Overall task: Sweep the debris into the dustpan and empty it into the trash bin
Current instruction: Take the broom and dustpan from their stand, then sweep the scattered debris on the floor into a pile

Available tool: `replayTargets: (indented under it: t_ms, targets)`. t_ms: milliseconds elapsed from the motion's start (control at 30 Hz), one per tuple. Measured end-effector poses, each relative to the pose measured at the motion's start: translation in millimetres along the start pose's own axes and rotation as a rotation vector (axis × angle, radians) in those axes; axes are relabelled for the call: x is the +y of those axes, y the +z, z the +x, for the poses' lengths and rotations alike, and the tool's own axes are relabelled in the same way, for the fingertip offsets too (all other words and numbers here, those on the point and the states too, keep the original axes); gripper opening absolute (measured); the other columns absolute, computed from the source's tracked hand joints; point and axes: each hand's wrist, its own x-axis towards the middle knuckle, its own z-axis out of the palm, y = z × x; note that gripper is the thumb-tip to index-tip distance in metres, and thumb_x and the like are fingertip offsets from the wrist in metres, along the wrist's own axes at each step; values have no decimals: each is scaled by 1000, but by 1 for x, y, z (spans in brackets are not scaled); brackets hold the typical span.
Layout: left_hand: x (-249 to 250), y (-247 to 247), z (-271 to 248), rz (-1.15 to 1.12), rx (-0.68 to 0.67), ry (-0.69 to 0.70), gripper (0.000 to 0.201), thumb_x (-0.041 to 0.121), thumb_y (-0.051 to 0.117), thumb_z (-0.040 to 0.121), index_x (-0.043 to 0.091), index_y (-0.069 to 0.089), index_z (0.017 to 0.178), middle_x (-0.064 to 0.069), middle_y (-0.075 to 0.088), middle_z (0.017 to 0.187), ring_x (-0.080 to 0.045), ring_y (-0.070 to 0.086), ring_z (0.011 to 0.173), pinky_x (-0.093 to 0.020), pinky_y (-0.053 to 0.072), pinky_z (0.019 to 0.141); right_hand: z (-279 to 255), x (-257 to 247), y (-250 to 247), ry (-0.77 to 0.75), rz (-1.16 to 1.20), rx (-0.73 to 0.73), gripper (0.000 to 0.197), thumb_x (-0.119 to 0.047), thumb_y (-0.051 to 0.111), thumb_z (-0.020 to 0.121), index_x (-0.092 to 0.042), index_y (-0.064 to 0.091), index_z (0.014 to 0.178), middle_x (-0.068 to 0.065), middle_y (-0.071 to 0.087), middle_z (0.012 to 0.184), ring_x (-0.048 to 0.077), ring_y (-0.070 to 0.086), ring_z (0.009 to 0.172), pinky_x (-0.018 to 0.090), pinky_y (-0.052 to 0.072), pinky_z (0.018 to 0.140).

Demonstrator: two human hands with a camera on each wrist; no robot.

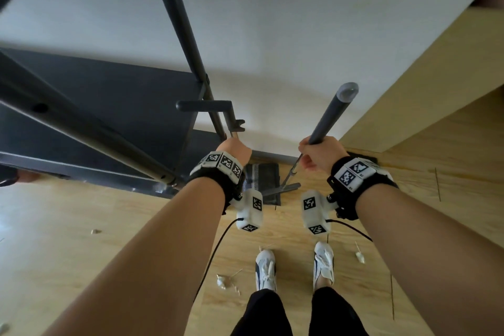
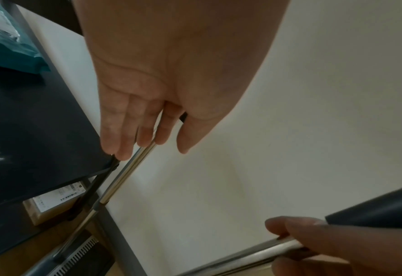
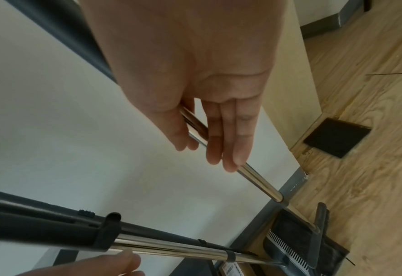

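Note:
My left hand [image 1: 234,147] grips the chrome pole of the dustpan [image 1: 263,176], which stands on the floor against the white wall; the fingers [image 2: 145,134] wrap the pole [image 2: 124,173], and its comb teeth [image 2: 77,255] show below. My right hand [image 1: 319,154] holds the broom handle [image 1: 331,114] just under its grey grip. In the right wrist view the fingers [image 3: 225,147] curl on the chrome shaft [image 3: 261,180] above the broom head [image 3: 319,231]. White crumpled debris [image 1: 221,281] and another piece [image 1: 360,256] lie on the wood floor near my feet.
A black metal shelf rack [image 1: 90,106] stands close on the left. A light wooden cabinet [image 1: 425,68] rises on the right, with a black floor plate [image 3: 336,138] at its foot. One more scrap [image 1: 94,232] lies far left. My white shoes [image 1: 266,270] stand behind the dustpan.

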Motion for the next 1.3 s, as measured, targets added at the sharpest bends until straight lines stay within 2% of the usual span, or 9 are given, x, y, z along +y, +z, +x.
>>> replayTargets:
  t_ms: [200, 400, 567, 700, 767, 900, 1000, 1100, 1300]
  targets:
    - [15, 15, -34, 752, -52, 263, 34, 21, 46, 97, 1, 61, 119, -16, 64, 115, -32, 62, 106, -37, 51, 88, -35, 20, -22, 11, 161, 78, 21, -18, 60, 93, -5, 62, 109, 15, 68, 90, 23, 66, 73, 22, 56, 47]
    - [26, 43, -90, 631, 6, 231, 24, 17, 51, 98, 8, 63, 116, -9, 66, 113, -24, 64, 102, -31, 50, 77, -66, 58, -46, 8, 186, -8, 16, -6, 58, 93, -8, 60, 108, 10, 64, 91, 22, 63, 86, 19, 55, 45]
    - [35, 80, -127, 913, 54, 322, 26, 13, 47, 99, 5, 64, 117, -9, 66, 117, -24, 64, 106, -30, 48, 77, -82, 107, -55, -79, 102, -51, 19, 4, 57, 87, -15, 57, 92, 10, 61, 78, 21, 60, 69, 47, 56, 86]
    - [43, 109, -160, 1103, 68, 381, 30, 11, 44, 100, 6, 60, 125, -11, 62, 126, -25, 60, 114, -32, 50, 85, -117, 140, -70, 97, 466, -345, 22, -23, 56, 84, -4, 51, 94, 18, 63, 62, 22, 67, 50, 41, 54, 84]
    - [45, 127, -178, 1100, 50, 388, 31, 10, 46, 99, 4, 59, 127, -11, 60, 128, -26, 58, 116, -32, 52, 89, -132, 159, -77, 158, 568, -333, 27, -3, 37, 93, 4, 48, 116, 23, 68, 74, 29, 72, 66, 35, 58, 71]
    - [49, 162, -211, 1119, 0, 415, 32, 9, 49, 98, 3, 58, 128, -12, 60, 127, -26, 57, 117, -34, 51, 94, -157, 194, -95, 160, 758, -255, 41, -3, 40, 95, -1, 49, 135, 32, 55, 123, 42, 59, 112, 46, 52, 92]
    - [55, 174, -238, 1163, -24, 380, 31, 10, 46, 98, 1, 59, 126, -14, 62, 124, -28, 59, 113, -33, 50, 92, -175, 212, -109, 204, 791, -257, 47, -23, 56, 90, -4, 50, 132, 27, 54, 118, 44, 60, 109, 46, 56, 84]
    - [58, 185, -262, 1157, -33, 440, 31, 12, 46, 99, 2, 57, 126, -13, 60, 125, -27, 57, 116, -34, 49, 95, -194, 226, -110, 222, 724, -252, 38, -16, 62, 88, -6, 51, 123, 19, 51, 104, 41, 65, 94, 46, 58, 79]
    - [64, 200, -296, 517, 32, 284, 30, 10, 46, 99, 3, 57, 126, -7, 60, 126, -22, 56, 118, -29, 45, 95, -236, 254, -107, 218, 509, -314, 13, 5, 54, 88, -2, 54, 100, 22, 52, 99, 33, 63, 87, 40, 55, 85]
